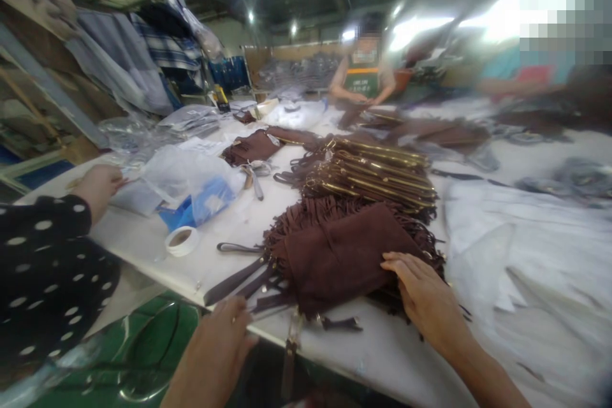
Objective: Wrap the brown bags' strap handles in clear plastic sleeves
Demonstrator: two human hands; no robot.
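A dark brown suede pouch (339, 252) lies on top of a heap of fringed brown pieces near the table's front edge. My right hand (425, 296) rests on the pouch's right side, its fingers stretched out and touching the surface. Beside the brown straps (234, 280) at the lower left of the heap is my left hand (217, 344), its fingers curled; whatever they may hold is hidden. A short strap with a metal clasp (291, 338) hangs over the edge between my hands. Behind lies a stack of brown pouches with gold zippers (373, 172).
A co-worker's hand (98, 188) in a polka-dot sleeve reaches in at left. Nearby are a tape roll (182, 240), a blue packet (205, 201) and clear plastic bags. White sheets (521, 255) cover the right side. Another person (366, 70) works across the table.
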